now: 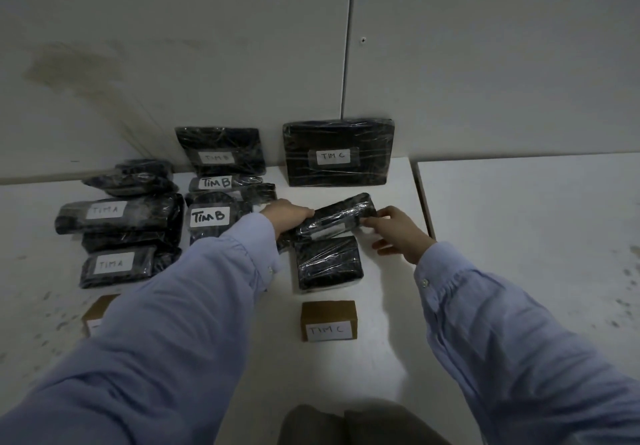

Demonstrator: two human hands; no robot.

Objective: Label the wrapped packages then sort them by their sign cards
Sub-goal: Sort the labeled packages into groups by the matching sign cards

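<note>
Head view looks down on a white desk [388,181], and two arms in light blue sleeves [173,323] reach across it.

At the back edge a large flat black package wrapped in clear film [337,153] leans on the wall, and its white label says TIM C. Near the left edge lies a pile of black wrapped packages labelled TIM A [117,217]. Between that pile and the large package is a pile of black wrapped packages labelled TIM B [214,217]; the rearmost one of these also leans on the wall.

A long black film-wrapped package [337,217] is in front of the large package, near the right edge of the desk. It is tilted, with its right end farther back, and it seems to touch the back edge of a squarish black film-wrapped package [329,262] lying flat on the desk. A white strip shows on its lower side, but I cannot read it.

Near the front stands a brown cardboard sign card [328,320] with the label TIM C.

The left hand [289,214] grips the left end of the long package with the fingers curled over it. The right hand [398,230] holds the right end between thumb and fingers.
</note>
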